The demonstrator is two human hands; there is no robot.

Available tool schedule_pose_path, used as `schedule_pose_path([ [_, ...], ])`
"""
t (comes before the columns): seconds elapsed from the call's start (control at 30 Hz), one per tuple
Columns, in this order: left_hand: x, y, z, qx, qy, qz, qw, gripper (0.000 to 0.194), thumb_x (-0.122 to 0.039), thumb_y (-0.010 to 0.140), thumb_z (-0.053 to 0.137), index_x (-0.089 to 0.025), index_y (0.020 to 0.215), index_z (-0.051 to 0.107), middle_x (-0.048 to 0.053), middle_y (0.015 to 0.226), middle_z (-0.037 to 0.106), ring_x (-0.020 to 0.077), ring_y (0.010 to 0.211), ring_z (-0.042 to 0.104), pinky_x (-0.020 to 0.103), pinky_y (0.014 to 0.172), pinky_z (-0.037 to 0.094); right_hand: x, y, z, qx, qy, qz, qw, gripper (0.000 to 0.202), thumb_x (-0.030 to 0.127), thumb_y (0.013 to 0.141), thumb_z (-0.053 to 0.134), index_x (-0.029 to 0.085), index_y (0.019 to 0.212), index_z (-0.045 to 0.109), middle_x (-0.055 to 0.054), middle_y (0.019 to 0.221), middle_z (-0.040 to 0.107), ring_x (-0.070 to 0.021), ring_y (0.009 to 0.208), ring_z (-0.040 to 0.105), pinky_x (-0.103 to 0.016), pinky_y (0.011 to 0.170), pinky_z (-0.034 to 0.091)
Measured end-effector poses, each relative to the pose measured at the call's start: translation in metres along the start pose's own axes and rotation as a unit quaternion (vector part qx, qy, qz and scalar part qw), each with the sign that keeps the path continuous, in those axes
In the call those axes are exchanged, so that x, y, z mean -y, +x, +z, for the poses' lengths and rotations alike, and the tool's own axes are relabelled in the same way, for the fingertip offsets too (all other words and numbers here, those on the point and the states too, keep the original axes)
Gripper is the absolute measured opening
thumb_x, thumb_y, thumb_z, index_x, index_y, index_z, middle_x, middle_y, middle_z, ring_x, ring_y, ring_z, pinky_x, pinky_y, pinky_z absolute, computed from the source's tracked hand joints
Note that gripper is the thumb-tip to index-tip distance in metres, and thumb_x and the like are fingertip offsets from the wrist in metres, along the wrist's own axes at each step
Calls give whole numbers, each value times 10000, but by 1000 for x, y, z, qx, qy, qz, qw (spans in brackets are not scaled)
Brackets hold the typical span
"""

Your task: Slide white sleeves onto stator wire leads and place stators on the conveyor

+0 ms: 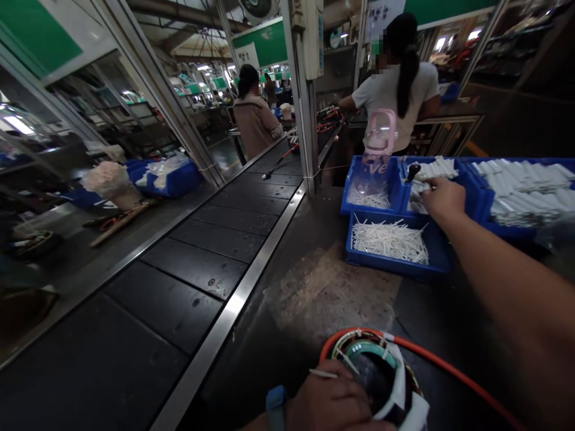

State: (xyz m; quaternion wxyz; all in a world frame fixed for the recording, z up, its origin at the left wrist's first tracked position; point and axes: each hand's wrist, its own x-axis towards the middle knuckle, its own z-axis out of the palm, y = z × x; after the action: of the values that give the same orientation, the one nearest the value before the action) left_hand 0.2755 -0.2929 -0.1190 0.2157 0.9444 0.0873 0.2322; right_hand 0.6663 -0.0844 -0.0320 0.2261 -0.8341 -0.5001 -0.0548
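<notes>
At the bottom of the view, my left hand [332,398] is curled over the near left rim of a motor stator [398,383], a ring with copper windings, a green inner face and white strips. A thin white stick [323,373] pokes out between its fingers. A red sleeved cable [442,356] runs from the ring to the lower right. My right hand [444,200] reaches into a blue bin of white tubes [438,169], fingers pinched together; what they hold is hidden. Just left of those fingers, a black-handled tool [412,172] stands up in the bin.
A blue tray [353,256] holds thin white strips. Behind it, a pink-handled bottle [377,149] stands in another bin. White tubes [530,188] fill bins at right. A black slatted conveyor [215,239] with a metal edge runs along the left. Two people [404,90] work farther back.
</notes>
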Motion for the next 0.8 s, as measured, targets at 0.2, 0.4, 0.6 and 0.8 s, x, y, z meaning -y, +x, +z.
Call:
schedule_pose_path([
  [0.2,-12,9,-10,-34,79,46,995,281,-282,810,453,-200,1079,465,-11,745,648,131,755,612,331,835,401,-8,-68,-49,-35,167,96,981,349,253,773,600,65,1064,644,-152,929,659,-173,772,556,-278,650,362],
  [0.4,-14,13,-15,-80,90,59,991,402,-223,708,432,-185,1106,468,35,830,646,169,779,597,382,838,404,-15,-187,-94,33,350,105,930,295,235,705,672,140,984,671,-62,842,666,-117,686,550,-226,625,392],
  [0.6,-23,14,-22,-36,73,15,997,392,-212,789,425,-153,1170,494,101,1014,633,209,972,564,416,921,375,-13,-310,-129,155,474,24,867,222,385,766,616,193,876,632,-8,670,628,-129,587,577,-239,590,468],
  [0.8,-39,16,-39,-6,59,-41,997,502,-213,806,468,-173,1300,395,102,1220,556,226,1173,473,463,1074,200,6,-385,-145,155,299,-188,923,155,223,827,544,220,967,609,-20,894,655,-144,811,618,-238,716,489],
])
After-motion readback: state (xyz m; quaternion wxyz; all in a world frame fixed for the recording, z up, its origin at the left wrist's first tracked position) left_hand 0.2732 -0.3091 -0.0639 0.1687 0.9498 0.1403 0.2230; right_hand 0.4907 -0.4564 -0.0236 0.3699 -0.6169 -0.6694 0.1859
